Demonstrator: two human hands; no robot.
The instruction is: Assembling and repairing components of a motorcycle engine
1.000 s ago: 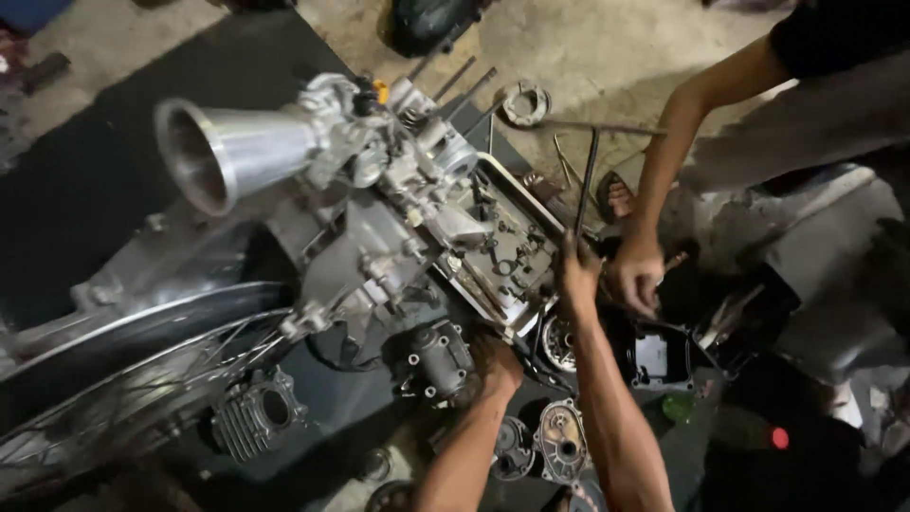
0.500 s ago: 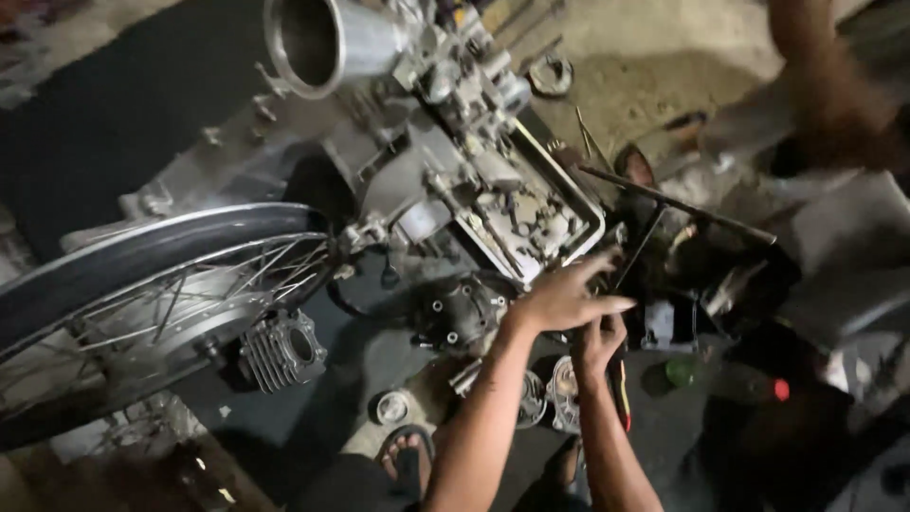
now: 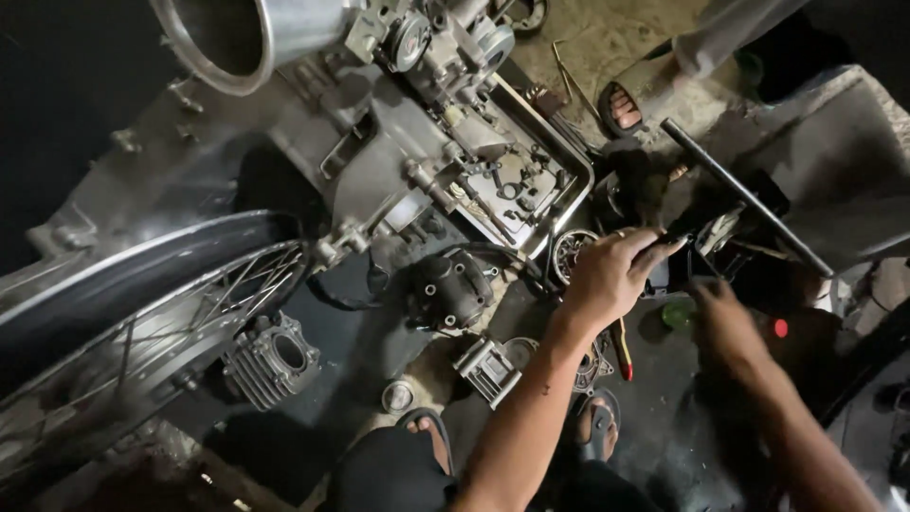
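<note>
Your floor (image 3: 616, 38) is bare sandy concrete at the upper middle of the frame, darker and oil-stained lower down. On it, at lower left, lies a finned engine cylinder (image 3: 270, 358); near the centre, a dark cylinder head (image 3: 450, 289), a small finned block (image 3: 488, 368) and a round cap (image 3: 398, 395). Your sandalled feet (image 3: 597, 427) stand at the bottom.

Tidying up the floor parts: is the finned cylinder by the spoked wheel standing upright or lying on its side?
On its side. The finned cylinder shows its round bore facing sideways toward the camera, fins running across, beside the spoked wheel.
</note>
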